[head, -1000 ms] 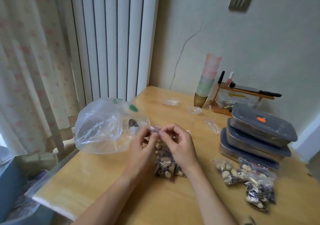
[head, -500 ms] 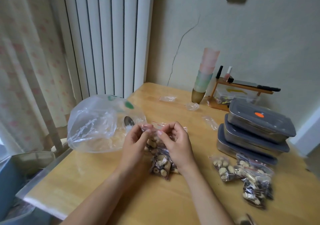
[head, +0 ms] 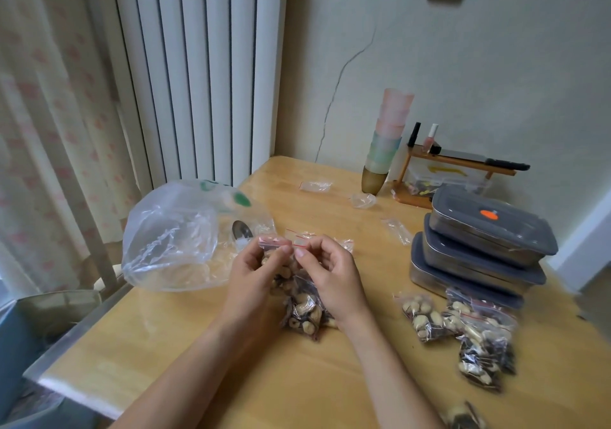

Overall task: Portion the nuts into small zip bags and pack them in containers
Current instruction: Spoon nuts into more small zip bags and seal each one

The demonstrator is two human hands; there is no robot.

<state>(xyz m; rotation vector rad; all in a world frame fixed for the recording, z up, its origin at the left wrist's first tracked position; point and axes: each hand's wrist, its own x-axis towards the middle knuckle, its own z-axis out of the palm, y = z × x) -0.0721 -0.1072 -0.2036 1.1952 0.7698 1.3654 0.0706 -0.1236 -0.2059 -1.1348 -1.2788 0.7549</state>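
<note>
Big clear bag (head: 175, 240) w/ loose nuts sits at desk (head: 198, 356) left edge, slumped open toward centre; a metal scoop (head: 240, 230) is seen at its mouth

Mid-desk: small zip bag (head: 305, 306) of nuts is stood on the desk between both hands. Left hand (head: 251, 280) is curled, thumb + fingertips pinched on the left end of the red-lined zip strip. Right hand (head: 330, 276) is curled likewise, pinched on the strip just beside the left one. Vs 1 s ago: strip has been kept pinched, pinch points have been brought closer together and hands dropped a bit lower over the bag. Read as: seal being pressed shut along the strip, prob. near done – whether fully closed can't be told, strip partly hidden by fingers

Empty small zip bags (head: 315, 185) are scattered toward the far edge, unchanged. Stack of cups (head: 386, 141) + wooden rack (head: 463, 164) at far right corner by the wall

Right edge: three lidded containers (head: 479, 246) are stacked, lids still on. Filled zip bags (head: 463, 326) are piled on the desk in front of them, another one cut off at the near edge. None packed yet as far as visible

Meaning for task: one more portion almost sealed; packing stage not begun, lids must be taken off first
</note>
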